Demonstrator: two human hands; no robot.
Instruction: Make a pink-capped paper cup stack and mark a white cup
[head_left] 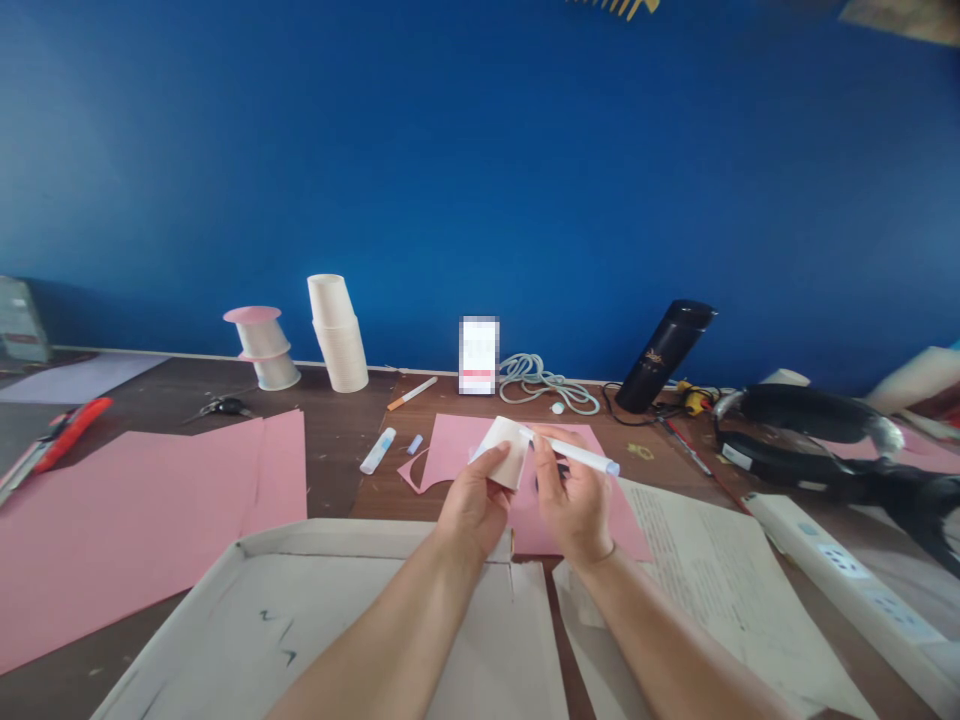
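My left hand is closed around a white paper cup, its thumb lying across the side. In my right hand is a white marker with a bluish end; its other end meets or nearly meets the cup's edge. Both hands are above a cut sheet of pink paper. A small blue cap and a clear-and-blue tube lie to the left of it.
Behind stand stacked paper cups, cups with pink discs, a phone and a black flask. A red cutter lies left, headphones and a power strip right. A white box lid is in front.
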